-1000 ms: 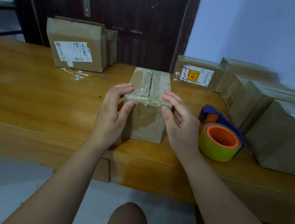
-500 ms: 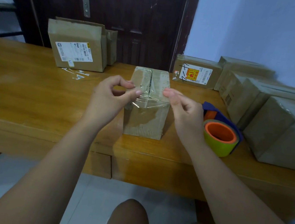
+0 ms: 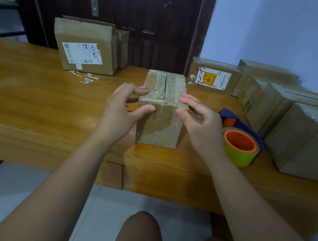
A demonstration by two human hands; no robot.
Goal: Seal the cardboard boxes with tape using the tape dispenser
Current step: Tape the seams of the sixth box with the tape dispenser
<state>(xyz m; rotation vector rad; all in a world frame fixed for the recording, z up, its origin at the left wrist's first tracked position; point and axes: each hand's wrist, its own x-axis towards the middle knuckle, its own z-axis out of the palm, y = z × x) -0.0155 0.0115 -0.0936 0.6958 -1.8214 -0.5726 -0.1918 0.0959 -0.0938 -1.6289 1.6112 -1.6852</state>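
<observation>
Small box (image 3: 159, 124) stands mid-table (image 3: 28, 95), top taped, seam running 12 to 6. Left hand (image 3: 121, 112) pinches the near top edge at the left corner, thumb on the front face, fingers curled on top. Right hand (image 3: 201, 125) pinches the right corner the same way. Tape dispenser (image 3: 240, 147) lies at 3 o'clock of the box, just beside the right hand, untouched. Stacked boxes (image 3: 301, 136) at 2 to 3 o'clock, labelled box (image 3: 84, 52) at 11.

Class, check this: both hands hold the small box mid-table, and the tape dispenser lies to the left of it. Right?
No. The tape dispenser lies to the right of the small box, near the right hand; the head view shows it. The left hand and right hand do hold the box.
</observation>
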